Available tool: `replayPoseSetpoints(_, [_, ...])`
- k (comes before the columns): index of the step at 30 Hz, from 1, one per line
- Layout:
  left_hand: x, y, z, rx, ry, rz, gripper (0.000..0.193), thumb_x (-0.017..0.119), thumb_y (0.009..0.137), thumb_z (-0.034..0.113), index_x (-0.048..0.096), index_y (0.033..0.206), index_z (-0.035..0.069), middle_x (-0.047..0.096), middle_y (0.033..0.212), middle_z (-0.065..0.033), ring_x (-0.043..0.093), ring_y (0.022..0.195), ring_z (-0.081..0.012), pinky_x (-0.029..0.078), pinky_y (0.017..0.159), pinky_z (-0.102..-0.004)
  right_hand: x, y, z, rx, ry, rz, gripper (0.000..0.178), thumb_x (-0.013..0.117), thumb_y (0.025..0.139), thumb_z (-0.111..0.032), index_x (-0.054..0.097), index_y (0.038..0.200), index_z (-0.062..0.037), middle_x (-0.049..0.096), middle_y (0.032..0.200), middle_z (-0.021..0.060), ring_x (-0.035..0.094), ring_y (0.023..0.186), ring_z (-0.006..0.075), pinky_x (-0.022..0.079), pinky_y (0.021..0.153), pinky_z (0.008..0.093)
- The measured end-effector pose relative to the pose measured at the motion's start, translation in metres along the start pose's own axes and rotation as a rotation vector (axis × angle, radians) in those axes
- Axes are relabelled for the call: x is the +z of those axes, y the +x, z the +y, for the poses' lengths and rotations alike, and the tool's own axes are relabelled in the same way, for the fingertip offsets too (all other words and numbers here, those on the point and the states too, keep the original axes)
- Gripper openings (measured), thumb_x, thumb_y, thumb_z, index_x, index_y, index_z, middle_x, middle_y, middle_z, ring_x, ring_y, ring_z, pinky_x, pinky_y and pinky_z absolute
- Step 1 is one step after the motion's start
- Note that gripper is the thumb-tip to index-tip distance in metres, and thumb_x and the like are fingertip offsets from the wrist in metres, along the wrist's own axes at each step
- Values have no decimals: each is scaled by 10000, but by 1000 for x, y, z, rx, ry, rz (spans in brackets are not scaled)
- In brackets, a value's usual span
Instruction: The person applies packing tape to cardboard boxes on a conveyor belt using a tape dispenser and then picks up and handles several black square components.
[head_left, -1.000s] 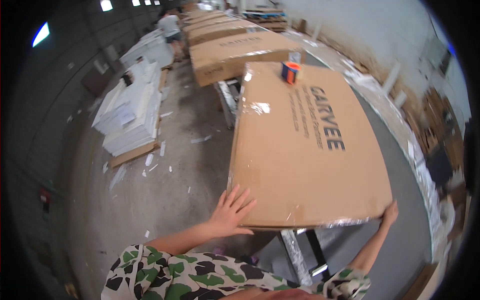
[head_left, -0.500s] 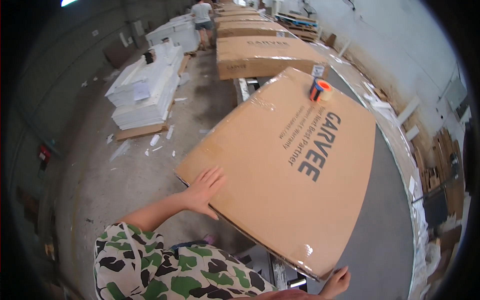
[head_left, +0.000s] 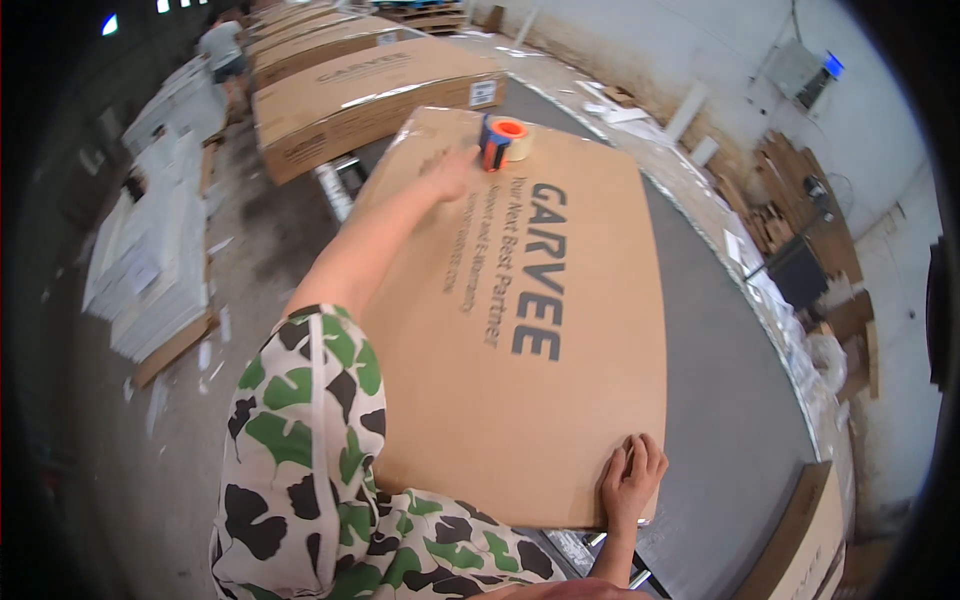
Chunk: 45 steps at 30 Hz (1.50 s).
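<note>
A large flat cardboard box (head_left: 590,400) with dark printing lies on the grey work surface in front of me. On its far part stands an orange and blue tape dispenser (head_left: 490,150) with a roll of tape (head_left: 518,148). Stretched out over the box, my left hand (head_left: 452,172) is just left of the dispenser, fingers apart and slightly blurred; whether it touches the dispenser I cannot tell. My right hand (head_left: 632,485) rests on the box's near right corner, its fingers bent but gripping nothing visible.
More cardboard boxes (head_left: 370,95) stand in a row beyond. Stacked white panels (head_left: 150,260) sit on the floor at left, a person (head_left: 222,50) behind them. The grey surface (head_left: 720,400) runs along the right; another carton (head_left: 800,540) stands at lower right.
The box has turned, and its near edge now lies closer to straight before me. My left hand has gone from its left edge to beside the dispenser; my right hand now lies on top.
</note>
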<state>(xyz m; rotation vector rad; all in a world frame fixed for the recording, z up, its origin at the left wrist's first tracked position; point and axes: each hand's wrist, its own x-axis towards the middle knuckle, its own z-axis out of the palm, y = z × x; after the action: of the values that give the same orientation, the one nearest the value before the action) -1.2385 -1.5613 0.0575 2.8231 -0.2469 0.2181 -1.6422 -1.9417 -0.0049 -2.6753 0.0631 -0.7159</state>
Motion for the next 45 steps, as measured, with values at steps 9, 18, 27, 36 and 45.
replayPoseSetpoints(9, [24, 140, -8, 152, 638, -43, 397, 488, 911, 193, 521, 1288, 310, 200, 1530, -57, 296, 1361, -307, 424, 971, -467, 2, 1, -9, 97, -74, -66, 249, 588, 810, -17, 607, 1058, 0, 591, 1136, 150, 506, 1056, 337, 414, 921, 405])
replayPoseSetpoints(18, [-12, 43, 19, 337, 123, -176, 737, 820, 532, 513, 625, 1052, 30, 480, 1251, -181, 417, 1202, -332, 338, 1002, -407, -1, -2, -9, 96, 43, 22, 208, 591, 821, 8, 623, 1027, 2, 614, 1099, 137, 528, 1036, 310, 442, 898, 375])
replayPoseSetpoints(27, [-11, -257, 181, 65, -985, -251, 681, 822, 603, 434, 631, 991, -93, 326, 1372, -251, 349, 1294, -306, 328, 1041, -395, 4, -51, -82, 144, 783, 113, 558, 619, 840, -54, 387, 1336, 50, 504, 1272, 202, 494, 1169, 310, 407, 971, 370])
replayPoseSetpoints(36, [32, -509, 335, 484, -656, 57, 574, 668, 751, 356, 511, 1051, -108, 149, 1434, -299, 107, 1340, -493, 121, 1056, -589, -75, -185, -48, 379, 1108, 198, 654, 640, 832, -81, 291, 1383, -30, 462, 1270, 103, 485, 1119, 177, 417, 929, 297])
replayPoseSetpoints(45, [44, -621, 367, 886, -593, -299, 517, 614, 827, 459, 606, 1020, -21, 333, 1409, -234, 367, 1283, -369, 310, 1019, -493, -108, -330, 33, 874, 1414, 125, 481, 591, 784, -108, 463, 1241, -27, 578, 1105, 80, 577, 995, 164, 490, 811, 330])
